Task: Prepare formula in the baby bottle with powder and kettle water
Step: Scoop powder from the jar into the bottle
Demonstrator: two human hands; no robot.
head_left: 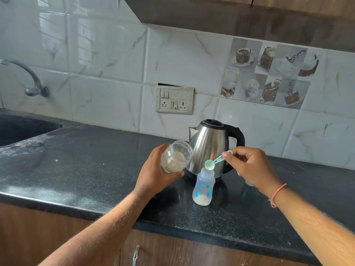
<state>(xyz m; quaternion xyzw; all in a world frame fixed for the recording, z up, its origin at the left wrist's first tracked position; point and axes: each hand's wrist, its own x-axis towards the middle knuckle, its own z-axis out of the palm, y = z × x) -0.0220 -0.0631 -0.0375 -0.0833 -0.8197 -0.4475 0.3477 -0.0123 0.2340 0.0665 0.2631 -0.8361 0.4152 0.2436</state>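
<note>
A person stands at a black speckled counter (76, 169), both bare forearms reaching in from below. The left hand (155, 170) wraps its fingers and thumb round a clear powder jar (175, 156), tilted so its open mouth faces up and to the right; pale powder lies banked in the lower side of it. The jar is held off the counter, just left of the kettle (209, 146).

The right hand (249, 166) pinches the handle of a small mint-green scoop (212, 163) between thumb and forefinger, the other fingers curled in. The scoop's bowl sits right over the open neck of the baby bottle (204, 187), tipped toward the camera (its inside looks whitish, though whether powder remains in it cannot be told). A thin orange band circles the right wrist.

The bottle stands upright on the counter, uncapped, translucent with blue and orange printed shapes, and a little pale powder rests on its bottom. It is just in front of the steel kettle, which has a black lid, black handle to the right and spout to the left.

Behind, a switch-and-socket plate (174, 99) is set into the marble-look tiles, and a tap (30, 79) curves over a dark sink (23, 129) at far left.
</note>
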